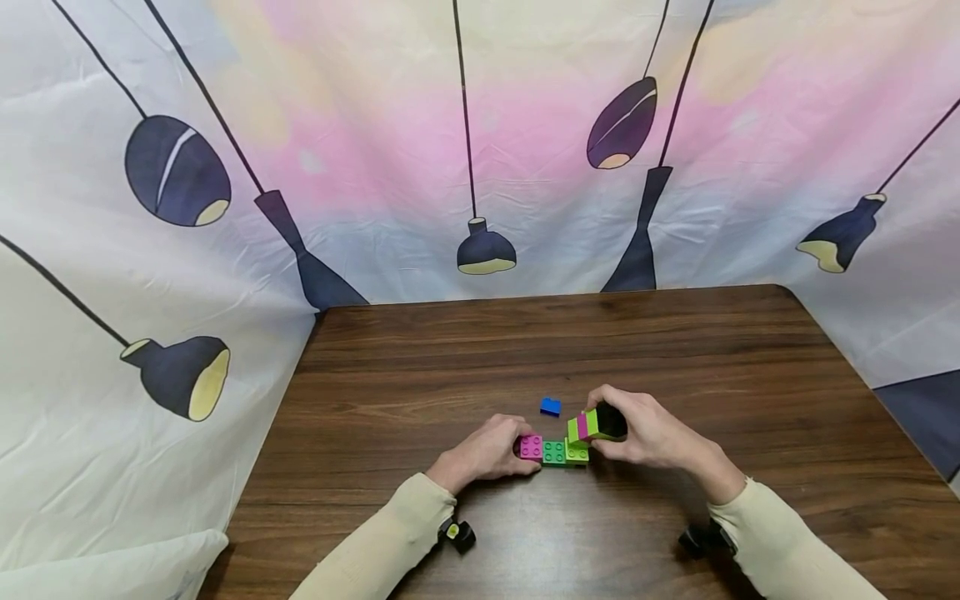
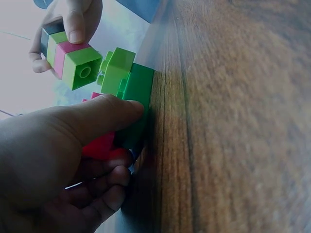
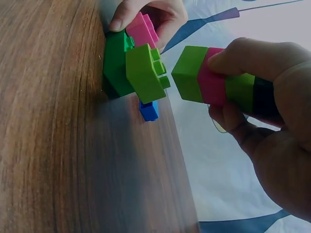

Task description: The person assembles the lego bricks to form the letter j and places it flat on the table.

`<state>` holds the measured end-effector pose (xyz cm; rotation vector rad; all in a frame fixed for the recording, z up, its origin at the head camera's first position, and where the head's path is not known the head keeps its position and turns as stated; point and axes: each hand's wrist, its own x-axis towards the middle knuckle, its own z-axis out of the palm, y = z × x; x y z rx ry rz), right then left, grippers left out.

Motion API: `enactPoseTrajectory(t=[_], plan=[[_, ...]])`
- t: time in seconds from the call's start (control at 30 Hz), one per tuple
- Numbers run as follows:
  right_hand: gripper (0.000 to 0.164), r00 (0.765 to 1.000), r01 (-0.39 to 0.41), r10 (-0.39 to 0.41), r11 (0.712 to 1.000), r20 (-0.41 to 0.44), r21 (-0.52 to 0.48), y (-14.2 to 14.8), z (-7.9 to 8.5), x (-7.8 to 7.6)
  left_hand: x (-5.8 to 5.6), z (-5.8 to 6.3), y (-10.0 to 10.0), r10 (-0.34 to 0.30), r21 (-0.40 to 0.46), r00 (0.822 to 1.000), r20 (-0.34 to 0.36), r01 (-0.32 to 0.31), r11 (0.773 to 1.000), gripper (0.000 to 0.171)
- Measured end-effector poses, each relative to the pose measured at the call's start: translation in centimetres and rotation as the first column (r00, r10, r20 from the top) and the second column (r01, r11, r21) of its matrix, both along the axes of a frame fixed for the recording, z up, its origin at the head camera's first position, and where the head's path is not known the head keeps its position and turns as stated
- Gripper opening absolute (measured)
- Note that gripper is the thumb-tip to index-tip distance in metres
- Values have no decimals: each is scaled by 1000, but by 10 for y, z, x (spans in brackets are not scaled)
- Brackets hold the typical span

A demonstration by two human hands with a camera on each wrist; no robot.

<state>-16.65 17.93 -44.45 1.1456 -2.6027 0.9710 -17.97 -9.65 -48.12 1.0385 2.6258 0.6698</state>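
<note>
On the table, a green toy building brick [image 1: 554, 452] carries a pink brick [image 1: 531, 447] at its left end and a lime brick [image 3: 145, 74] at its right end. My left hand [image 1: 491, 447] grips the pink end, its thumb pressed on the side of the green brick [image 2: 138, 90]. My right hand [image 1: 651, 429] holds a stack of bricks in lime, pink [image 3: 212, 77], lime and a dark colour. The stack's hollow lime end [image 2: 83, 68] faces the lime brick's studs, with a gap between them in both wrist views.
A small blue brick [image 1: 551, 407] lies on the table just behind the joined bricks. The brown wooden table [image 1: 420, 358] meets a patterned cloth [image 1: 405, 167] at its back and left edges.
</note>
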Motion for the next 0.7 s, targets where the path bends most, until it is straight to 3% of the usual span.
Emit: enactPoseTrajectory(t=[0.7], plan=[[40, 989, -66, 57, 996, 140, 66, -13, 2, -2, -1, 0, 0, -5, 5, 1000, -9, 5, 1000, 26]])
